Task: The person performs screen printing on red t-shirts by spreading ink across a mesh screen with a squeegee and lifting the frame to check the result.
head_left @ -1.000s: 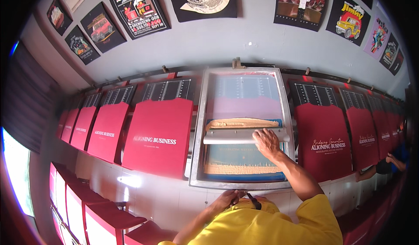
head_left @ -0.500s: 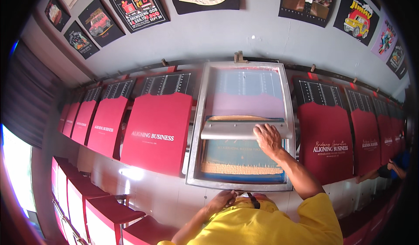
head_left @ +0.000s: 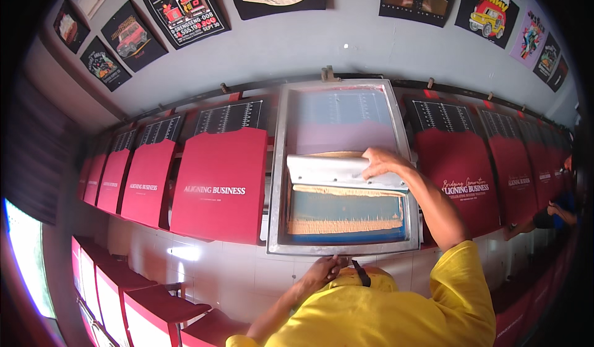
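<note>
1. Squeegee [head_left: 328,172] (long, silvery metal) – centre of pic, lying crosswise inside the screen frame [head_left: 343,249], broad face showing.
2. R hand [head_left: 383,162] – reaching in from lower right, fingers curled round the squeegee's right-hand part, gripping it.
3. L hand [head_left: 323,270] – btm centre, just below the screen frame's lower edge, fingers bent; can't tell if it's pinching anything.
4. Tan ink [head_left: 346,226]: band across lower mesh [head_left: 346,209], plus a ridge right under the squeegee & a bit above its upper edge.
5. Red shirt [head_left: 216,180] left of centre, another red shirt [head_left: 448,161] right of centre, both w/ white lettering; dark boards w/ white markings show above them.
6. Grey wall [head_left: 352,53] up top, w/ dark printed panels (colour pics) hung on it.
</note>
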`<action>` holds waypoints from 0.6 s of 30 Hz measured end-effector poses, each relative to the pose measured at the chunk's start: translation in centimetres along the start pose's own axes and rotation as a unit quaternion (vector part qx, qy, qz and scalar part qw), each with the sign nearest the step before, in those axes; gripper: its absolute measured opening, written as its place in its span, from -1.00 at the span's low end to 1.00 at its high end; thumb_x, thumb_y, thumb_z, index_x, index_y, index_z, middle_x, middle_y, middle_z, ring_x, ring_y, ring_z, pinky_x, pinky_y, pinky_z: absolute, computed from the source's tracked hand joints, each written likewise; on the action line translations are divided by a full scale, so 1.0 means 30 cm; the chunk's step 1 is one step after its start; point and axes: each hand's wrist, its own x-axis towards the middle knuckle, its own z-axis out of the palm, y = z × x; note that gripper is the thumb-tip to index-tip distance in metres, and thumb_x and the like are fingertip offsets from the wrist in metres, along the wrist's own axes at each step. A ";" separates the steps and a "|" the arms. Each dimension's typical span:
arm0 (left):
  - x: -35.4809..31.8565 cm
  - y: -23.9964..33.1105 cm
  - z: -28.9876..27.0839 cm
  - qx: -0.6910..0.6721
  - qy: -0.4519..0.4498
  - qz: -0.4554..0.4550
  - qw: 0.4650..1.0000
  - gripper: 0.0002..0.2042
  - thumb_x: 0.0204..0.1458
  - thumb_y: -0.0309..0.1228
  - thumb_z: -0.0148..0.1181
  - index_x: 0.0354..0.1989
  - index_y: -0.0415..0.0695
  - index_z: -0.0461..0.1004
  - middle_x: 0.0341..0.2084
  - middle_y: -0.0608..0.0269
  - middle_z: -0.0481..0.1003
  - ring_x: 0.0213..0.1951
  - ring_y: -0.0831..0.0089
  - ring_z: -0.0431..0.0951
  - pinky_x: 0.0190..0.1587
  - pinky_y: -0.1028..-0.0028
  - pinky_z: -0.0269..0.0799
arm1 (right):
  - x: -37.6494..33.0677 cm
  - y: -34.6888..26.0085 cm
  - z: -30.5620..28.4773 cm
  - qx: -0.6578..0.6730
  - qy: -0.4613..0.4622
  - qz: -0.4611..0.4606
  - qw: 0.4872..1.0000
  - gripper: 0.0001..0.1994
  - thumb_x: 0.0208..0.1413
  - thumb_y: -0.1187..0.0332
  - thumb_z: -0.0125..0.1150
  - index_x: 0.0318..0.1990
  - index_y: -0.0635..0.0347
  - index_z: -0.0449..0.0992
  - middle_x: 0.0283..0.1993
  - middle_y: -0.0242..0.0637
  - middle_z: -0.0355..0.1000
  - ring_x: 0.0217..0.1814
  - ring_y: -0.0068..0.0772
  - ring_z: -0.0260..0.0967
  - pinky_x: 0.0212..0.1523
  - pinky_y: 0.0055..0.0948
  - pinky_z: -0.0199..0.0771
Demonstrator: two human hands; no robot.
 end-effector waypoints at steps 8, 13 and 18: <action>-0.005 0.011 -0.015 0.027 -0.001 -0.011 1.000 -0.68 0.40 -0.25 -0.11 -0.33 -0.17 0.44 -0.63 0.37 0.35 -0.63 0.57 0.24 -0.54 0.56 0.17 | -0.404 -0.114 0.495 -0.194 0.233 -0.102 0.947 -0.72 -0.11 0.34 0.33 -0.21 0.17 0.49 -0.17 -0.25 0.49 -0.11 -0.15 0.48 -0.16 -0.19 0.52; -0.188 0.203 0.033 0.459 0.122 0.248 0.844 -0.73 0.18 -0.23 0.19 -0.07 -0.14 0.56 -0.46 0.18 0.46 -0.32 0.26 0.51 -0.13 0.39 0.43 | -0.426 -0.142 0.504 -0.200 0.233 -0.080 0.948 -0.68 -0.14 0.40 0.33 -0.16 0.17 0.48 -0.08 -0.28 0.48 -0.03 -0.21 0.45 -0.10 -0.24 0.52; -0.131 0.460 -0.087 0.787 0.176 0.387 0.446 -0.57 -0.18 -0.41 0.26 -0.04 -0.17 0.48 0.04 0.02 0.39 0.18 0.11 0.32 0.14 0.10 0.26 | -0.425 -0.137 0.489 -0.183 0.267 -0.094 0.941 -0.65 -0.02 0.48 0.19 -0.01 0.20 0.48 -0.02 -0.20 0.48 -0.04 -0.19 0.46 -0.03 -0.25 0.50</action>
